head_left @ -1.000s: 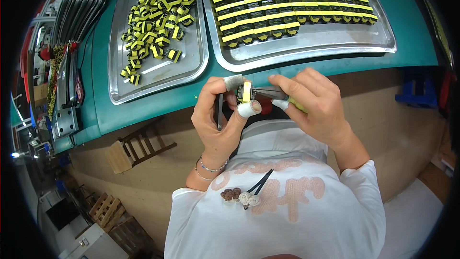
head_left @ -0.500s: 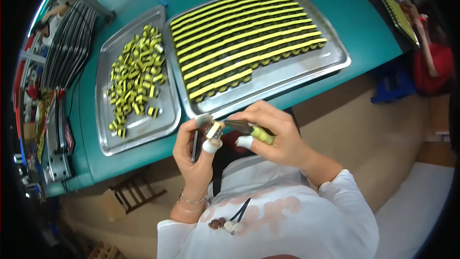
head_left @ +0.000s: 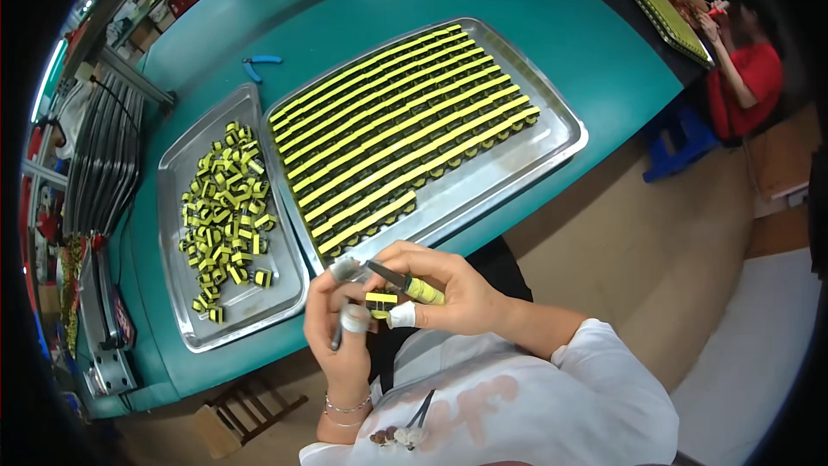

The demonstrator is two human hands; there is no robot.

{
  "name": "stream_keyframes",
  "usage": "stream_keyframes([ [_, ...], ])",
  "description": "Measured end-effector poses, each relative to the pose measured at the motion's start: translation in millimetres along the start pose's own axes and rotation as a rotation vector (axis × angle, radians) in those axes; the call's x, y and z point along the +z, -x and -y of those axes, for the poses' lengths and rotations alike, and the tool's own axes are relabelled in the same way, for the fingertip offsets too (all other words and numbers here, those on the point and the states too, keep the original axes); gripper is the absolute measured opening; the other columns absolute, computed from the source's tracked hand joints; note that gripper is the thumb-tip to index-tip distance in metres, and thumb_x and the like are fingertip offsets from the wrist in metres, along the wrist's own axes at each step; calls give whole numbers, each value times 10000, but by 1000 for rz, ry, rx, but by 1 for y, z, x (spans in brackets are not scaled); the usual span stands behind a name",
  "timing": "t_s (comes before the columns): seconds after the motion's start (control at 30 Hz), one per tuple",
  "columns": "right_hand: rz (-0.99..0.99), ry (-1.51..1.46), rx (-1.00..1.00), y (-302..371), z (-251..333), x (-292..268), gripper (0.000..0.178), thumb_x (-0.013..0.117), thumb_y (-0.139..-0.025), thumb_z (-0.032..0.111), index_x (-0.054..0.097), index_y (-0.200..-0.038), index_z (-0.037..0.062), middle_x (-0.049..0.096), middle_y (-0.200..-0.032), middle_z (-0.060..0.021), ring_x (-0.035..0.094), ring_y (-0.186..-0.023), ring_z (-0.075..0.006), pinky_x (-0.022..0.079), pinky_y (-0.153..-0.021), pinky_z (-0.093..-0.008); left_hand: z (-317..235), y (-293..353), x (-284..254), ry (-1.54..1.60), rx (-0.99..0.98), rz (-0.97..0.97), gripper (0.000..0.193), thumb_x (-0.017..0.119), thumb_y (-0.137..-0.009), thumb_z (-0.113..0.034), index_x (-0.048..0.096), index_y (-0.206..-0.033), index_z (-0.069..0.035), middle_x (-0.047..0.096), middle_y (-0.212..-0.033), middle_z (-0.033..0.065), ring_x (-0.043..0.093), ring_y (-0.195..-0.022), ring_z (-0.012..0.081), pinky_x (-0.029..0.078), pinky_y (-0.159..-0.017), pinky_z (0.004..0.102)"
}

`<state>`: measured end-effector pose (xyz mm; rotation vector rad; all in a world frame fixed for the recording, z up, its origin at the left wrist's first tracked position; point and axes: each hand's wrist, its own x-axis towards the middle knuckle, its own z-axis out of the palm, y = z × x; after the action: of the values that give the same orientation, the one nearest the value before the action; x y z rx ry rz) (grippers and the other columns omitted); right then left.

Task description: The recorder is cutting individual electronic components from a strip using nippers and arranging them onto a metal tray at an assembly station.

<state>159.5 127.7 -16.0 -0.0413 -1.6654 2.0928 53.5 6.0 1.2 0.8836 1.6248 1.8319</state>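
Note:
A small yellow-and-black block-shaped component (head_left: 381, 302) is between the fingertips of both hands; I cannot tell which hand bears it. My left hand (head_left: 342, 349) is curled beside it, slightly blurred, with wrapped thumb and index fingertips. Against that palm lies a narrow dark grey object (head_left: 336, 338), its kind hidden. My right hand (head_left: 461, 293) grips a pointed dark tool with a yellow-wrapped handle (head_left: 424, 291), its tip directed toward the left index finger. White wrapping covers my right thumb tip, close to the component.
Beyond my hands, a metal tray (head_left: 561, 142) bears neat rows of similar components. To its left, another tray (head_left: 177, 293) holds a loose heap. Blue-handled cutters (head_left: 259, 62) lie behind on the green table (head_left: 354, 13). A person in red (head_left: 749, 78) works at the far right.
The view has shifted, so trays and hands sit lower in it. My hands have drawn closer together. The component has turned, and my right thumb is now beside it.

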Motion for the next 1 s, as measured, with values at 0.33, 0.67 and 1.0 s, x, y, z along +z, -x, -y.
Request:
stream_keyframes([
  [0.33, -101, 183, -2, -3, 4, 0, 376, 619, -738, -43, 494, -1089, 10, 574, -1008, -81, 567, -899, -153, 452, -791, -286, 8, -14, 1, 814, -16, -187, 543, 608, -852, -301, 399, -1249, 5, 471, -1149, 129, 507, -998, 213, 478, -797, 313],
  [0.67, -242, 336, -201, -1, 1, 9, 375, 613, -704, -59, 561, -1068, 13, 542, -1025, -122, 556, -968, -267, 443, -830, -335, 12, -18, 12, 938, 82, 116, 582, 444, -942, -297, 258, -1370, 52, 212, -1451, 257, 231, -1355, 337, 165, -1130, 447],
  [1.0, -295, 318, -151, -4, 4, 1, 355, 652, -725, -105, 560, -1057, -17, 569, -1114, -147, 571, -1035, -205, 468, -872, -321, 4, -35, 28, 821, -16, 34, 667, 517, -857, -476, 353, -1313, -17, 326, -1412, 228, 312, -1325, 341, 206, -1115, 439],
])
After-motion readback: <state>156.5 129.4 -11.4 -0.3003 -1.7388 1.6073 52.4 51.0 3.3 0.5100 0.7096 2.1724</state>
